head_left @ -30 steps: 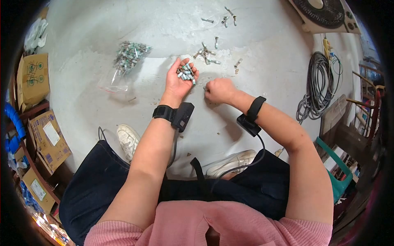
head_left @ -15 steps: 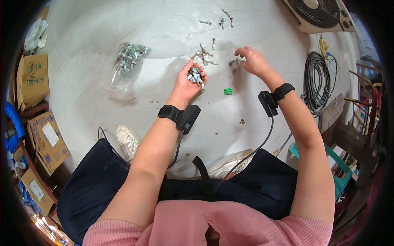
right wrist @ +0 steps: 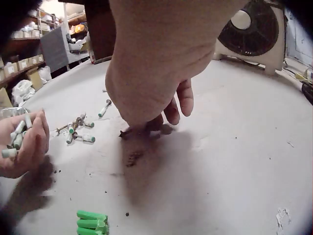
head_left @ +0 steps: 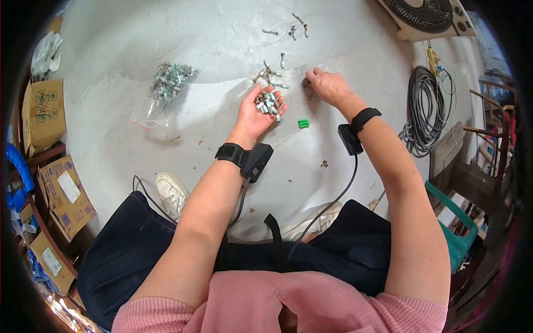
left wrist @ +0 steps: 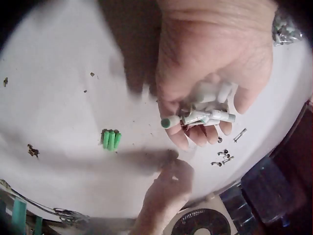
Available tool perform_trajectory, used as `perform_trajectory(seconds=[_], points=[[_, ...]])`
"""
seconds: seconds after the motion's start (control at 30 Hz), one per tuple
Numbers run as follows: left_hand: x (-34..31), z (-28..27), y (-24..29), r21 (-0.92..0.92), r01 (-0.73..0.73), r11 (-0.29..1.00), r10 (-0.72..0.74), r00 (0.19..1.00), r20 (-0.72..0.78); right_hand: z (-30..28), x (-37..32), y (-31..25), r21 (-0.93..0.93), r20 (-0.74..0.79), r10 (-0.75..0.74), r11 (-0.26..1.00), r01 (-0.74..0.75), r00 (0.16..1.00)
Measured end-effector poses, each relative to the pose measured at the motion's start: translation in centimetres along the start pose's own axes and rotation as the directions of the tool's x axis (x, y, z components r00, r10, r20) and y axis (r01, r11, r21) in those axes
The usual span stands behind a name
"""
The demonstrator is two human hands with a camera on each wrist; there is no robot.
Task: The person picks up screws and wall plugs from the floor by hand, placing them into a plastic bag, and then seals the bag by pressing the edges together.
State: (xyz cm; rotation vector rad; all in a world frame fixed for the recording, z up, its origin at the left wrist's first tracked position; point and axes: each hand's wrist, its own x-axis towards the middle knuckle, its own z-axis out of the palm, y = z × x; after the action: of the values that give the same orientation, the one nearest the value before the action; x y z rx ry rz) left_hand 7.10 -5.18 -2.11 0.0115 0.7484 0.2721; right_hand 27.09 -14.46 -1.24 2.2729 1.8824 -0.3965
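Note:
My left hand (head_left: 256,115) is cupped palm up, fingers curled round a handful of wall plugs (head_left: 267,103), pale green-white sleeves with metal screws. In the left wrist view the plugs (left wrist: 208,117) lie across the fingers. Ahead and to the right, my right hand (head_left: 330,89) is down at the floor. Its fingers are bent round a small dark-and-grey wall plug (right wrist: 167,129), mostly hidden by the hand in the right wrist view. Three bright green plugs (head_left: 303,123) lie side by side between the hands. More loose wall plugs (head_left: 268,74) lie beyond the left fingertips.
A clear bag of wall plugs (head_left: 171,83) lies on the floor at left. Further plugs (head_left: 294,32) are scattered ahead. A fan (head_left: 425,19), coiled cable (head_left: 425,111) and green stool (head_left: 458,233) stand at right, cardboard boxes (head_left: 66,194) at left.
My right hand has left the green plugs on the floor, moved forward and right, then lowered onto a loose plug. The left hand has shifted slightly right, still cupping its handful.

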Motion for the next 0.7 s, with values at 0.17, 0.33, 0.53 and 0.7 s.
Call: perform_trajectory(seconds=[0.17, 0.33, 0.53, 0.7], points=[[0.0, 0.3, 0.0, -0.085, 0.006, 0.996, -0.007, 1.0, -0.015, 0.4, -0.2, -0.3, -0.004, 0.004, 0.049, 0.999, -0.049, 0.999], [0.5, 0.1, -0.2, -0.215, -0.053, 0.975, 0.041, 0.997, -0.06, -3.1, 0.1, -3.6, 0.303, 0.046, 0.27, 0.914, -0.271, 0.962], [0.1, 1.5, -0.7, -0.19, -0.051, 0.98, 0.049, 0.999, -0.014, -6.3, 0.5, -6.8, 0.822, 0.041, 0.06, 0.565, -0.068, 0.997], [-1.5, 5.2, 3.0, -0.24, -0.001, 0.971, 0.024, 0.996, 0.091, -9.4, 3.1, -5.1, 0.904, -0.289, 0.321, 0.401, 0.147, 0.902]])
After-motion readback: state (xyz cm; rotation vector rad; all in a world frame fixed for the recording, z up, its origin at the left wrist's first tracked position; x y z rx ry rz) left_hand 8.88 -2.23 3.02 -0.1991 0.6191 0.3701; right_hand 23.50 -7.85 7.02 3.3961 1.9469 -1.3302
